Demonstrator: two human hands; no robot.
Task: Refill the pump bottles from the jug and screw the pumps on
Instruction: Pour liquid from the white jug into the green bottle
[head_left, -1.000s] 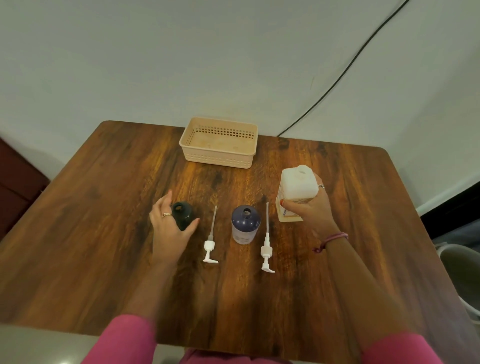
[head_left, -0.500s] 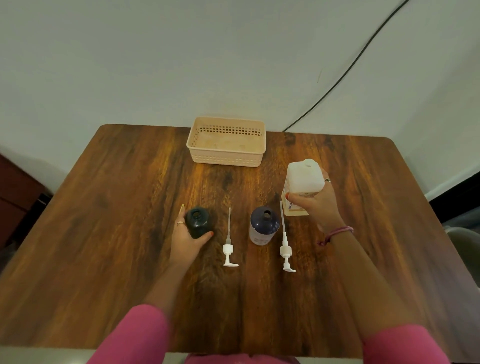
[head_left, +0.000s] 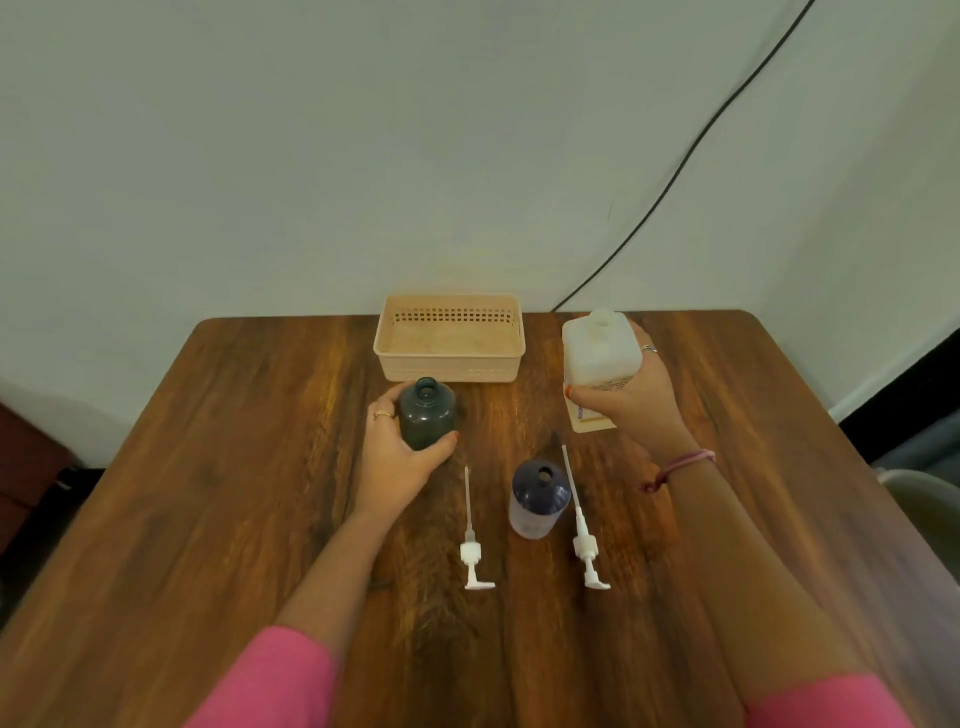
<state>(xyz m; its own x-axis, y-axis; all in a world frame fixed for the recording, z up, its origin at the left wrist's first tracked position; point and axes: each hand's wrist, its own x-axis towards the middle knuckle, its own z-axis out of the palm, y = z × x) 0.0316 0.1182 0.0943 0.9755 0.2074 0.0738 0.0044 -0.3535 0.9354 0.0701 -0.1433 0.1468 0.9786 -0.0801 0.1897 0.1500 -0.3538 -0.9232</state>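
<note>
The jug (head_left: 600, 364), uncapped, is gripped in the right hand (head_left: 631, 402) near the tabletop's (head_left: 208, 467) far right edge. The left hand (head_left: 400, 457) clasps the green bottle (head_left: 427, 413), now lifted closer to the basket (head_left: 451, 338). Both mouths are narrow; a hasty tilt could spill. The blue bottle (head_left: 537, 499) and pumps (head_left: 472, 551) lie untouched.

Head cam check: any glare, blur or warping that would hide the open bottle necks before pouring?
Head view: warm glare streaks the table between basket and bottles; both necks of green bottle and purple bottle read clearly; wide-angle warping bends the table edges; sleeves at the bottom are soft.
</note>
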